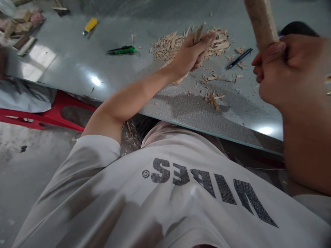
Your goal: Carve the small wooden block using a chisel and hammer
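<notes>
Wooden blocks (23, 24) heaped at far left of grey surface (74, 58). Yellow cutter (91, 24), then green cutter (124, 50), both lying loose. Pale shavings (167, 44) in spread pile. Left grip (193, 51) over pile, fingers wrapped round slim stick (198, 33); pale wood piece (181, 79) below wrist, mostly hidden. Dark blue slender tool (239, 59) near stray chips. Right grip (281, 69) raised at far right, clenched round thick wooden handle (261, 22), top end out of view.

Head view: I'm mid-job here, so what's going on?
The person's left hand grips a thin stick by the wood shavings on the table. The right hand holds a thick wooden rod, its far end out of frame. A green cutter and a yellow cutter lie to the left, and a dark pen-like tool lies between the hands.
</notes>
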{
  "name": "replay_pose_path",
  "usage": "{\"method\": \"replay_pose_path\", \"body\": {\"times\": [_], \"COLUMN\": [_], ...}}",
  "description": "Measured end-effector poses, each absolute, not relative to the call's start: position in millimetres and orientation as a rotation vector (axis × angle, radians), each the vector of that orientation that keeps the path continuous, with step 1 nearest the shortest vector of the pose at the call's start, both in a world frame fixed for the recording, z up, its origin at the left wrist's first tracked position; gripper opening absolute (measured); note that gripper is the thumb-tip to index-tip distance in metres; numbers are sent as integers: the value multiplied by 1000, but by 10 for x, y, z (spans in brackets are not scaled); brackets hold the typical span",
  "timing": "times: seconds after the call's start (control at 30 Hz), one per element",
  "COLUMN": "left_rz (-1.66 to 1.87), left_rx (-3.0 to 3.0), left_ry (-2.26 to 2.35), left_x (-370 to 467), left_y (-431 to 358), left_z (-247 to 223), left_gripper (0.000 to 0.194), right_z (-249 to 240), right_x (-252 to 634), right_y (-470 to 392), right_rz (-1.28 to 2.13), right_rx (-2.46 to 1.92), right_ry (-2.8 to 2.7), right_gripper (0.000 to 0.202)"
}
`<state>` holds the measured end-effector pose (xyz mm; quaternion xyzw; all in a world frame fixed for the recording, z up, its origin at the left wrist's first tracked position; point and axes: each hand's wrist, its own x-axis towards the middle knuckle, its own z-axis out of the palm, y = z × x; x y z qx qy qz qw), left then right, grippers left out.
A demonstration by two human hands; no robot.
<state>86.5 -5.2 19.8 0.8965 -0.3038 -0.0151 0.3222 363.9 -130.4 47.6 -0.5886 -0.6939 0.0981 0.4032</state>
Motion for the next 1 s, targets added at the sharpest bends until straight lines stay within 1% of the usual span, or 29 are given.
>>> {"method": "replay_pose_path", "body": {"times": [0.03,0.07,0.1,0.13,0.17,0.2,0.27,0.33,0.43,0.5,0.6,0.7,0.83,1.0], "left_rz": [265,673,988,1222,1230,1255,1220,1171,1158,1139,1088,1148,1222,1232], "left_rx": [2234,2091,1950,1795,1713,1593,1342,1027,456,273,600,908,1035,1072], "left_ry": [-575,-269,-74,95,234,331,410,412,366,323,341,421,425,500], "left_x": [887,929,985,1048,1109,1161,1216,1207,1125,1069,1049,1108,1161,1150], "left_y": [32,110,181,242,293,333,376,367,273,193,115,79,27,72], "left_z": [109,9,-95,-197,-286,-355,-409,-347,-132,-6,55,3,-58,-111], "left_gripper": [45,42,46,54,64,70,77,82,89,90,84,84,84,82], "right_z": [478,479,478,477,475,473,476,491,529,553,571,574,590,615], "right_x": [3640,3640,3639,3636,3632,3626,3608,3582,3537,3512,3489,3474,3463,3452], "right_y": [-1302,-1299,-1298,-1299,-1303,-1310,-1336,-1376,-1437,-1462,-1473,-1475,-1484,-1503], "right_rz": [251,255,254,246,239,235,238,233,230,247,282,291,291,287], "right_rx": [-1499,-1503,-1490,-1465,-1437,-1415,-1402,-1427,-1468,-1490,-1504,-1480,-1478,-1493], "right_ry": [-1755,-1763,-1774,-1783,-1787,-1790,-1779,-1766,-1769,-1766,-1756,-1757,-1774,-1793], "right_gripper": [45,41,39,39,39,40,43,45,40,37,39,40,38,44]}}
